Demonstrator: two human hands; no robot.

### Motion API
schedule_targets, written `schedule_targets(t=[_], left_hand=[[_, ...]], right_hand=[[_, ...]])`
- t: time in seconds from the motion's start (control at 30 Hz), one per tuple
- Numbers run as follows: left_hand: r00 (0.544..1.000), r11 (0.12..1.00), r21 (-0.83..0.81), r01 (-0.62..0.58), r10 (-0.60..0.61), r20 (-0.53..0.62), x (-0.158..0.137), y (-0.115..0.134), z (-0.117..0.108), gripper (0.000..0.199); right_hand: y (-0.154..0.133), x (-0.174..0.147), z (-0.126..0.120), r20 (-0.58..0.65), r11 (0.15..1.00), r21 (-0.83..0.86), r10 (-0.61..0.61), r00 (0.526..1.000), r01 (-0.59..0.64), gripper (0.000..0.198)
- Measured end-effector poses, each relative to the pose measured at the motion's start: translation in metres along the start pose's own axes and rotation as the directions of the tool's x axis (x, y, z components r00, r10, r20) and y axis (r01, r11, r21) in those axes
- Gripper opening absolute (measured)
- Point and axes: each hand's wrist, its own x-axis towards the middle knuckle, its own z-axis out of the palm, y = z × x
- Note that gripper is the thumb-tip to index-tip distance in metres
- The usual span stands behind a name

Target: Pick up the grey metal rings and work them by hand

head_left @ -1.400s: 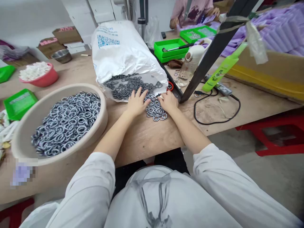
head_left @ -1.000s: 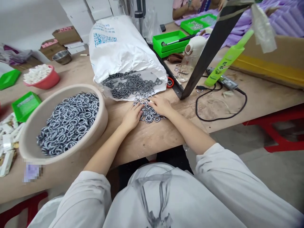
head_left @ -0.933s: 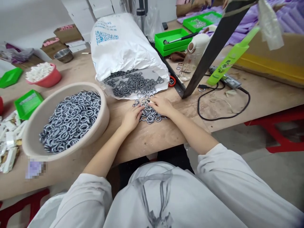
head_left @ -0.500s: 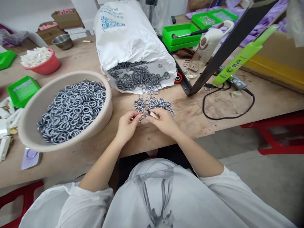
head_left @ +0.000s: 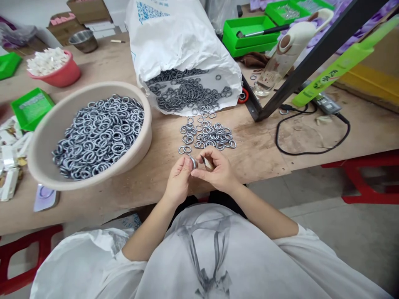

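Between the thumb and fingers of my left hand (head_left: 179, 178) is a grey ring (head_left: 193, 162), held up near the table's front edge. My right hand (head_left: 215, 169) is closed round a small knife (head_left: 208, 163) with a pale handle and a dark blade; its thumb reaches over to the ring. Just beyond my hands lies a loose pile of grey rings (head_left: 215, 136). Behind the pile, a white sack (head_left: 187, 50) lies on its side with rings spilling from its mouth. To the left stands a big beige basin (head_left: 146, 124) heaped with the same rings.
At right, a dark metal frame (head_left: 280, 89) slants up beside a bottle (head_left: 268, 79), a yellow-green packet (head_left: 324, 79) and a looped black cable (head_left: 277, 141). Green trays (head_left: 229, 39) stand behind. A red bowl (head_left: 73, 74) and a purple phone-like slab (head_left: 46, 198) are at left.
My hands have drawn back from the pile toward my body. A ring now stands up in my left fingers, while the knife stays in my right hand. The view has shifted slightly.
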Motion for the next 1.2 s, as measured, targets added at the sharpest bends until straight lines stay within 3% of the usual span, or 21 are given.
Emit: schedule_targets(t=[0.1,0.17,0.3,0.37,0.43,0.57,0.77,0.87,0.97,1.07,1.2], left_hand=[[0.998,0.999,0.043,0.021,-0.024,0.063,-0.002,0.003,-0.003,0.042],[0.997,0.997,0.052,0.056,-0.058,0.05,-0.003,0.005,-0.002,0.045],[0.995,0.993,0.094,0.07,-0.076,0.059,-0.007,0.007,0.0,0.046],[0.994,0.993,0.103,0.06,-0.069,0.087,-0.009,0.008,0.001,0.048],[0.993,0.995,0.074,0.072,-0.078,0.087,-0.01,0.01,0.002,0.048],[0.992,0.993,0.009,0.121,-0.121,0.019,-0.011,0.013,0.006,0.049],[0.991,0.991,0.003,0.131,-0.131,0.004,-0.012,0.015,0.005,0.05],[0.982,0.991,0.028,0.128,-0.13,0.137,-0.02,0.015,0.0,0.047],[0.96,0.989,0.064,0.134,-0.145,0.239,-0.027,0.015,-0.01,0.047],[0.986,0.991,0.08,0.112,-0.121,0.117,-0.026,0.017,-0.026,0.042],[0.997,0.988,0.147,0.052,-0.044,-0.061,-0.015,0.021,-0.049,0.036]], right_hand=[[-0.001,0.002,-0.003,0.094,1.0,0.026,0.008,0.996,-0.011,0.037],[-0.001,0.002,-0.001,0.075,0.999,0.021,0.024,0.997,-0.026,0.037],[0.002,0.001,0.004,0.053,0.972,0.13,0.189,0.981,-0.194,0.045],[0.0,0.001,0.0,0.054,0.968,0.088,0.232,0.971,-0.236,0.046],[-0.005,0.0,-0.006,0.063,0.982,-0.079,0.177,0.982,-0.171,0.045],[-0.02,-0.005,-0.013,0.235,0.919,-0.388,0.033,0.971,0.063,0.04],[-0.027,-0.008,-0.009,0.305,0.872,-0.465,-0.004,0.952,0.153,0.041],[-0.015,0.002,-0.015,0.223,0.847,-0.531,0.105,0.969,0.03,0.046],[0.001,0.018,-0.017,0.067,0.727,-0.668,0.272,0.96,-0.159,0.044],[0.013,0.029,-0.008,0.155,0.624,-0.777,0.31,0.938,-0.078,0.028],[0.019,0.036,0.008,0.281,0.531,-0.846,0.353,0.893,0.057,0.029]])
